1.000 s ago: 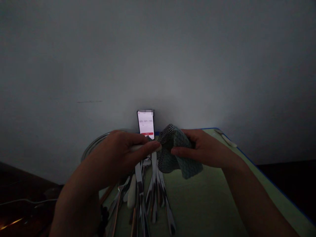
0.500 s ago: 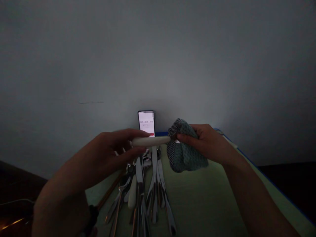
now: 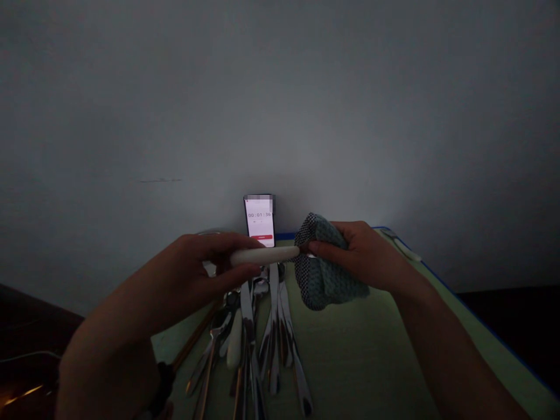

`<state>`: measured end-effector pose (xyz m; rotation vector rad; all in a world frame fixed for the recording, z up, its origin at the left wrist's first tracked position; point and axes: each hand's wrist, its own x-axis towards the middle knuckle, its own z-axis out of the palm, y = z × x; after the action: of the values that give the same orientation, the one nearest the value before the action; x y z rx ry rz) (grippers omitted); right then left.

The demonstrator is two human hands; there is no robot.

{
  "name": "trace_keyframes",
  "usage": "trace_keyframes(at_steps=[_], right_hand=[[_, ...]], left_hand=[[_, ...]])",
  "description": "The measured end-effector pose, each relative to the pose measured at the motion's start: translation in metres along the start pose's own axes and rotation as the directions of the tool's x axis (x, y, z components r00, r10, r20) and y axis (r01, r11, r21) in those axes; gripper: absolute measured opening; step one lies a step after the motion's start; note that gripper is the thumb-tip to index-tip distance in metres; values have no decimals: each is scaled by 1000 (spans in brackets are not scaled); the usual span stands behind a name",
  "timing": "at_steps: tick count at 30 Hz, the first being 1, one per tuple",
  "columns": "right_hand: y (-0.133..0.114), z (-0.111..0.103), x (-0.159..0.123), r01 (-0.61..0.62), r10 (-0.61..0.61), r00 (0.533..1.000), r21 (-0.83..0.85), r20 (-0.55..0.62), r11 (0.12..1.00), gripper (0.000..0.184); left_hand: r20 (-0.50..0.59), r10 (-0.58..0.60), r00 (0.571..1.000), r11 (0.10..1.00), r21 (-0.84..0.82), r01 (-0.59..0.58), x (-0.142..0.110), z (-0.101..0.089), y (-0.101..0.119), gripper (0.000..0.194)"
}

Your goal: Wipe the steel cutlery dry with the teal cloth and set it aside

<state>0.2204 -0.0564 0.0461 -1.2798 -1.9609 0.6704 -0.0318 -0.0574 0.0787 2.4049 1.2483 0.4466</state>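
My left hand (image 3: 219, 256) grips the thick white handle of a utensil (image 3: 266, 255) between thumb and fingers, holding it level above the table. Its other end is wrapped in a grey-green knitted cloth (image 3: 330, 268) with a black-and-white checked side, so its kind is hidden. My right hand (image 3: 363, 251) is closed on the cloth and pinches it around that end, thumb on the near side. Below my hands lies a pile of cutlery: several knives (image 3: 247, 309), a fork (image 3: 214, 335), spoons and a white handle (image 3: 235, 341).
A phone (image 3: 261, 219) showing a running timer leans on the grey wall (image 3: 280, 116) at the back. Another white-handled utensil (image 3: 406, 249) lies at the table's far right. The pale green tabletop (image 3: 350, 350) has a blue edge. The room is dim.
The utensil and both hands have shifted very slightly to the left. The cloth has turned a little around the utensil's end. My grips and the cutlery pile look the same.
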Motion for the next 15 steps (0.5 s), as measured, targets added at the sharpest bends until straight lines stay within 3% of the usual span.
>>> trace_keyframes(at_steps=[15], right_hand=[[-2,1,0,51,-53,998,57,46,997,18]], left_hand=[[1,-18,1000,1000,-7,18,1,1,-1,29]])
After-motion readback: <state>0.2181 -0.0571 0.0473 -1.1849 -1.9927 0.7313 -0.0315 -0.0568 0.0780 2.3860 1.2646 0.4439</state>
